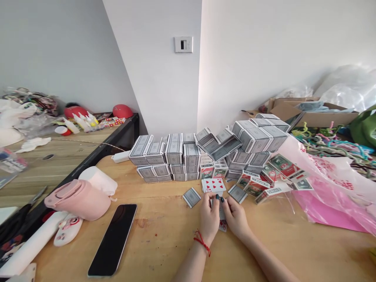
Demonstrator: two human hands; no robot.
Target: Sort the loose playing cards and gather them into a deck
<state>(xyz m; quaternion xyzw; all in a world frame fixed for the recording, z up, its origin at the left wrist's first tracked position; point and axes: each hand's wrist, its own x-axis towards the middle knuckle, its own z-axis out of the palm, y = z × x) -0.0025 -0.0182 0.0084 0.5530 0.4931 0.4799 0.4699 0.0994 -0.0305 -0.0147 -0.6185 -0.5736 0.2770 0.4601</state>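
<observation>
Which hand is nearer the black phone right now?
Left. The left hand is off to the right of the black phone across the table; the right hand is farther right, beyond the left.

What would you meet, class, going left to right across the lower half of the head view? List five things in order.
Scissors → phone → left hand → right hand → pink plastic
</observation>
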